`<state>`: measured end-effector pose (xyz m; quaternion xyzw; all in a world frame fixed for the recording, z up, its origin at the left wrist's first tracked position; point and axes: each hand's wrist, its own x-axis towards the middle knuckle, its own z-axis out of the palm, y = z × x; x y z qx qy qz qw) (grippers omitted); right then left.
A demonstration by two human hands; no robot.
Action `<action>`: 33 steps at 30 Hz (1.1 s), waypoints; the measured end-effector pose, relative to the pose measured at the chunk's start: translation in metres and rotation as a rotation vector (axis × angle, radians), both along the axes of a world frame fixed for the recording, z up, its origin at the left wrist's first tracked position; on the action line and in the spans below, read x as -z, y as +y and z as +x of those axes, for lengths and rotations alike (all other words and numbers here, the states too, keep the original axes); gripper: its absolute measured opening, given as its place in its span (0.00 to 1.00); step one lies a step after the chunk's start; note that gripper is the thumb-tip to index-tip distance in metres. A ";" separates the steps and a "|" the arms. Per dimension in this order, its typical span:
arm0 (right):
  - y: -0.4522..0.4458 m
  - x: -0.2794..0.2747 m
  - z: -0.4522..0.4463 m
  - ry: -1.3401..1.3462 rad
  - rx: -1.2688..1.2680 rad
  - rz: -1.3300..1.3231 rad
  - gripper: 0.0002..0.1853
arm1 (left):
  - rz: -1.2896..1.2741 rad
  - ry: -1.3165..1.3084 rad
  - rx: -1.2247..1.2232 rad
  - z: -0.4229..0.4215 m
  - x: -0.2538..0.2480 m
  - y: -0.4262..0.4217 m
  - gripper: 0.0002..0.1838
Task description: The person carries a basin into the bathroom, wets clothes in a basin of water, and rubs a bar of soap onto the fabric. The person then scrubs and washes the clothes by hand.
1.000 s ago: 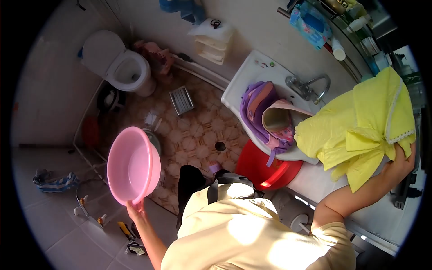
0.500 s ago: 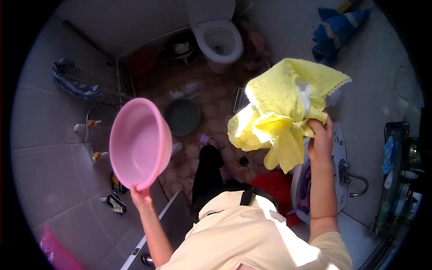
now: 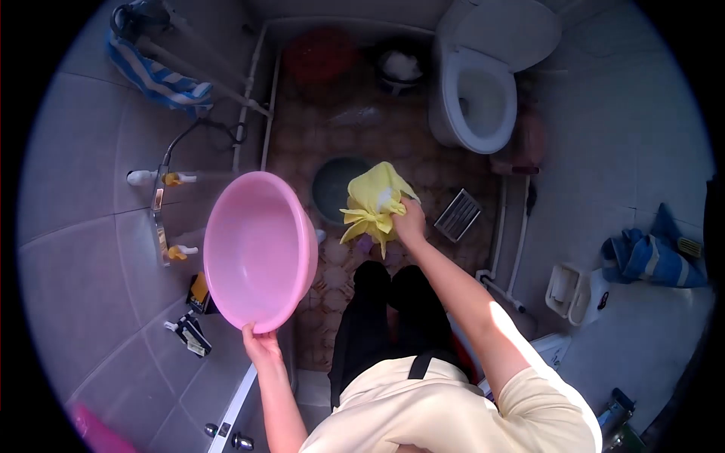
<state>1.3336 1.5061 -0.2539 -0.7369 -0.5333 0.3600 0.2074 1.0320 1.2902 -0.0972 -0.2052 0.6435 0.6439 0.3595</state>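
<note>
On the left, a pink plastic basin (image 3: 253, 249) is tilted with its hollow toward me. My left hand (image 3: 262, 346) is closed around its near rim. Bunched in my right hand (image 3: 410, 220) is a yellow cloth (image 3: 370, 208) with a white patch showing; its loose ends hang down. The cloth overlaps my view of a dark greenish basin (image 3: 326, 189) on the floor. How high the cloth hangs above that basin is hard to tell.
A toilet (image 3: 479, 98) with its lid raised stands at the back right. A metal drain grate (image 3: 458, 215) is on the tiled floor. Yellow-handled taps (image 3: 180, 178) stick out from the left wall. A blue towel (image 3: 649, 257) hangs at the right.
My right hand has carried the yellow cloth leftward and lower, from beside the sink to the floor basin. The view has turned; the pink basin stays in my left hand.
</note>
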 end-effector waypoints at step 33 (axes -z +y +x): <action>0.394 0.147 -0.024 0.737 0.034 -0.613 0.21 | -0.192 -0.101 0.060 0.262 0.108 0.251 0.15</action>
